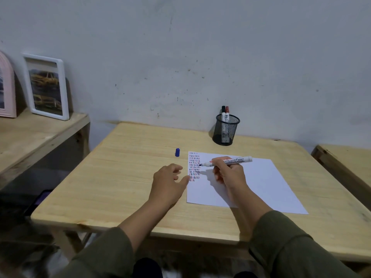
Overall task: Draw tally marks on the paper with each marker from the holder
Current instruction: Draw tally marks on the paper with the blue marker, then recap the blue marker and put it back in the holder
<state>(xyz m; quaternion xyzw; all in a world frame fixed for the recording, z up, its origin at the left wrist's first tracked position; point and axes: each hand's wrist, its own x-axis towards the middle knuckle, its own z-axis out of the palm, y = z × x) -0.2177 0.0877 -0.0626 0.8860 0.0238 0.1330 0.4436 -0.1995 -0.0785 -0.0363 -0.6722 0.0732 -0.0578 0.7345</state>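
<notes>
While my olive sleeves (297, 245) are filling the bottom of the frame, my left hand (168, 183) is resting palm-down on the wooden table (124, 177) at center, fingers loosely spread, thumb touching the left edge of the paper (261, 187). Just right of it, my right hand (228, 173) is pinching the uncapped marker (228, 161) between thumb and fingers, its dark tip touching the sheet beside the rows of red, blue and black tally marks (194, 166). Above my left hand, the blue cap (177, 152) is standing on the table. Farther up, the black mesh holder (226, 129) is keeping two capped markers (225, 114) upright near the wall.
</notes>
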